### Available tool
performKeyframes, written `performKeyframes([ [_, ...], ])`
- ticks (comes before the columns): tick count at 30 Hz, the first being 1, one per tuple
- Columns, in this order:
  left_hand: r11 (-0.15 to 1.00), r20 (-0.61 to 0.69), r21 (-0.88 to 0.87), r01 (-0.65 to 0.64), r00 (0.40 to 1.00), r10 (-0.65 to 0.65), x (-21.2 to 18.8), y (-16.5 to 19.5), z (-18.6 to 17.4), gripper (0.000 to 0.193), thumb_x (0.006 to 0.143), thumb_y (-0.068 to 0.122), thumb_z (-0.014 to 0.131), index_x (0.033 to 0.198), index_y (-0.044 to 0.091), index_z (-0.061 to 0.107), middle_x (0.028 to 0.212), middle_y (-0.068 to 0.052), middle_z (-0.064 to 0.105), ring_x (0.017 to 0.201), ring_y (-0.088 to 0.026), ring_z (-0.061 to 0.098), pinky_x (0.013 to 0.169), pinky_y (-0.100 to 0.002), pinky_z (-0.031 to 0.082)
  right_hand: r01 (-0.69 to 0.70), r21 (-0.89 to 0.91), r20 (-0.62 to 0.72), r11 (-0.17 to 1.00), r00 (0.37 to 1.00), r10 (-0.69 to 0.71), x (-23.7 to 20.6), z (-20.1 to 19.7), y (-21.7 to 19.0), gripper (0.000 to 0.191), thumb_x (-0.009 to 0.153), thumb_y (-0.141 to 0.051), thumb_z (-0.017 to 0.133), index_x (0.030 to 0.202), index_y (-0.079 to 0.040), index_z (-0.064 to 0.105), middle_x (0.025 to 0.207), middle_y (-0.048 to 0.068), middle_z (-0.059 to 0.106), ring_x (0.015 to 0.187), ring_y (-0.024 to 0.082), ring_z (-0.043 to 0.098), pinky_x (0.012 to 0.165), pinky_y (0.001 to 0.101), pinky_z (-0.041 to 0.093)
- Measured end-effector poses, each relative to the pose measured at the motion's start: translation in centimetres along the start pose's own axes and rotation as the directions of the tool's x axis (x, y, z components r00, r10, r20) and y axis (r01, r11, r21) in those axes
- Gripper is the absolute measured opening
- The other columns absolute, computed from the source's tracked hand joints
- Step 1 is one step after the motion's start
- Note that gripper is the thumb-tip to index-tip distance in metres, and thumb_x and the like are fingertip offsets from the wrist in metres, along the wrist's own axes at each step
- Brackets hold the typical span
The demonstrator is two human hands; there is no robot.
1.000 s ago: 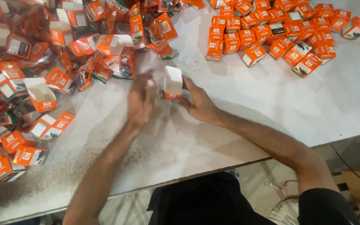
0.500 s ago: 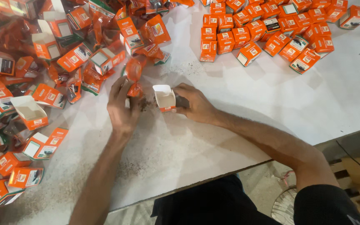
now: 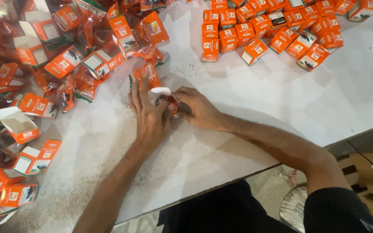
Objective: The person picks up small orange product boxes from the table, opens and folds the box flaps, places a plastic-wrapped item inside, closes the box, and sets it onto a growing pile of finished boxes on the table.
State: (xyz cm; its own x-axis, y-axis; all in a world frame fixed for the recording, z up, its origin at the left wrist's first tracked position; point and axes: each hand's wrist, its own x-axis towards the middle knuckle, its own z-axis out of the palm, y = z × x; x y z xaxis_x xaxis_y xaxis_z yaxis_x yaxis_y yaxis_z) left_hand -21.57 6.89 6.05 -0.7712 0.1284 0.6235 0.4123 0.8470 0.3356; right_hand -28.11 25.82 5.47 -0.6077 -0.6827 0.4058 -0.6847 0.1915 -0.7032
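A loose heap of open orange-and-white cardboard cartons [image 3: 44, 73] lies at my left on the white counter [image 3: 316, 99]. My left hand [image 3: 150, 114] and right hand [image 3: 197, 108] meet mid-counter, both grips closed on one small orange carton [image 3: 165, 97] — white flap up. I judge I'm closing it; next the flap needs tucking — finished cartons [image 3: 277, 30] sit far right.

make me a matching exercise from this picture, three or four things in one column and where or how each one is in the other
Things:
1. small orange and white box
2. closed boxes in tidy rows
3. loose heap of open boxes
4. open box with white flap up

Place or state:
A. far right of the white table
B. alone near the left edge, mouth open
C. between both hands, left hand and right hand
D. piled at the far left

Pairs: 1-C, 2-A, 3-D, 4-B
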Motion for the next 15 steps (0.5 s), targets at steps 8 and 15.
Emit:
performKeyframes([
  [8, 0.622, 0.284, -0.499, 0.604, 0.792, -0.541, 0.6, -2.1, 1.2, 0.027, 0.089, 0.012, 0.072, 0.11, -0.004, 0.066, 0.103, -0.019, 0.059, 0.081, -0.017, 0.054, 0.066, -0.033, 0.046, -0.158, 0.143, -0.027, 0.977, 0.986, 0.164, -0.1, 0.2, -0.3, 0.067, 0.083, -0.02, 0.083, 0.139, -0.004, 0.049, 0.125, 0.012, 0.066, 0.12, 0.033, 0.064, 0.102, 0.0426, 0.051],
  [15, 0.711, 0.306, -0.421, 0.564, 0.826, -0.474, 1.4, -2.5, 0.4, 0.019, 0.093, 0.01, 0.069, 0.104, -0.005, 0.066, 0.084, -0.009, 0.062, 0.069, -0.014, 0.055, 0.059, -0.031, 0.045, 0.047, -0.276, -0.056, 0.96, 0.996, -0.065, -0.7, 0.9, -0.8, 0.067, 0.083, -0.008, 0.079, 0.144, -0.009, 0.051, 0.134, 0.012, 0.062, 0.123, 0.033, 0.062, 0.101, 0.0433, 0.052],
])
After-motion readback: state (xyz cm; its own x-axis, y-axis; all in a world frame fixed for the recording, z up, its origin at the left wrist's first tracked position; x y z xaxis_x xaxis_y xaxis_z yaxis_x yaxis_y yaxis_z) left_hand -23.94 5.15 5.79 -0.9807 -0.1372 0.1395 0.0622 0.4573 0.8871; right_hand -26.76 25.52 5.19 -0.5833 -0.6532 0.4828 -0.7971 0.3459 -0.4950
